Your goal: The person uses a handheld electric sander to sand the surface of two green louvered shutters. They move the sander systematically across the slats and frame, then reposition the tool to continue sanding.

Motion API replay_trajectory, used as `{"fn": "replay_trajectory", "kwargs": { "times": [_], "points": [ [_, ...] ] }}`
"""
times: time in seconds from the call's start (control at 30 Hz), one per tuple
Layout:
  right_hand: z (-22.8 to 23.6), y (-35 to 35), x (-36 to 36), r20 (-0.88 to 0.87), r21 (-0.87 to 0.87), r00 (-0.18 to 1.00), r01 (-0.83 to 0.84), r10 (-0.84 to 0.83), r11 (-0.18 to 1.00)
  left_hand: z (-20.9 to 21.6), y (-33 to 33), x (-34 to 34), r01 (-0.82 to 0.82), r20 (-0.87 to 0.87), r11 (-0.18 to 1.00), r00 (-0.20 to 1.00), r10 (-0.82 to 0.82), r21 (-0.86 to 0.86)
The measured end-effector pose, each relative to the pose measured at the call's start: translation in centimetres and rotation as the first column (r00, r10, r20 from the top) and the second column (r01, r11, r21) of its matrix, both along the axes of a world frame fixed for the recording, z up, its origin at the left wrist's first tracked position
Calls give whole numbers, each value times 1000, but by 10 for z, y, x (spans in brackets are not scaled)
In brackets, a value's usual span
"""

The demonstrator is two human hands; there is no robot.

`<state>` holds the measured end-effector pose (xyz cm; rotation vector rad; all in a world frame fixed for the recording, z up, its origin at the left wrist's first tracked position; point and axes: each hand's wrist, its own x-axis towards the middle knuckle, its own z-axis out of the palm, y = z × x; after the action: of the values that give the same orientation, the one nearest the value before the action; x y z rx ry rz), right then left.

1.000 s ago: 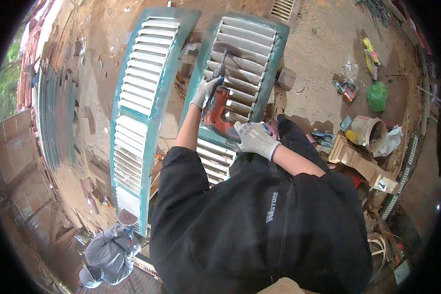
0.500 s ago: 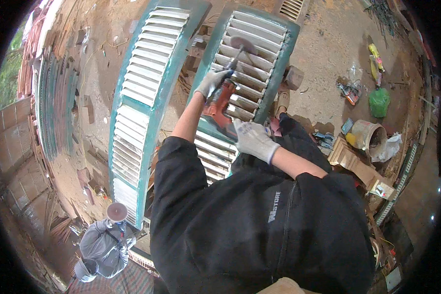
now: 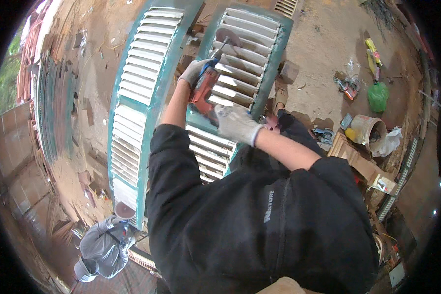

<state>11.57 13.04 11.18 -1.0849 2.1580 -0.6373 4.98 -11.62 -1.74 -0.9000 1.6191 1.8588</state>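
Both my hands, in pale work gloves, hold an orange power drill (image 3: pixel 204 92) with a round brown sanding disc (image 3: pixel 229 37) on its long shaft. My left hand (image 3: pixel 193 71) is wrapped round the drill's front, near the blue collar. Behind it, my right hand (image 3: pixel 236 124) grips the rear end; some of its fingers are hidden. The disc lies over the upper slats of a louvered shutter (image 3: pixel 277 59) with white slats and a green frame. Whether it touches the slats, I cannot tell. Left of that stands a second white and green shutter (image 3: pixel 150 110).
A co-worker (image 3: pixel 103 245) in grey, at the lower left, holds a tool with a similar disc (image 3: pixel 124 210). Long green strips (image 3: pixel 54 108) lie at the far left. To the right are a bucket (image 3: pixel 365 131), a green bag (image 3: pixel 378 97) and a wooden piece (image 3: pixel 360 164).
My hands and the drill have moved left across the shutter, and the disc is slightly higher up. The co-worker's disc has shifted a little to the right.
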Motion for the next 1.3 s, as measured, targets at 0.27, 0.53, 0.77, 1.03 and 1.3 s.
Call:
{"fn": "replay_trajectory", "kwargs": {
  "times": [0.27,0.53,0.77,1.03,1.3],
  "points": [
    [-27,99,-5,-37,123,995,-89,94,988,3,102,22,-10,-116,978,993,-15,-209],
    [-24,144,-13,-2,175,989,-148,151,973,-33,154,26,-112,-230,976,971,67,-187],
    [-25,145,-6,75,138,994,-92,82,986,-19,150,23,-14,-93,934,995,-21,-356],
    [-48,122,-21,28,146,983,-181,179,972,-15,125,20,-169,-20,936,985,171,-310],
    [-30,144,-9,-27,192,995,-94,101,977,-18,158,18,-115,-91,941,992,91,-319]
  ]
}}
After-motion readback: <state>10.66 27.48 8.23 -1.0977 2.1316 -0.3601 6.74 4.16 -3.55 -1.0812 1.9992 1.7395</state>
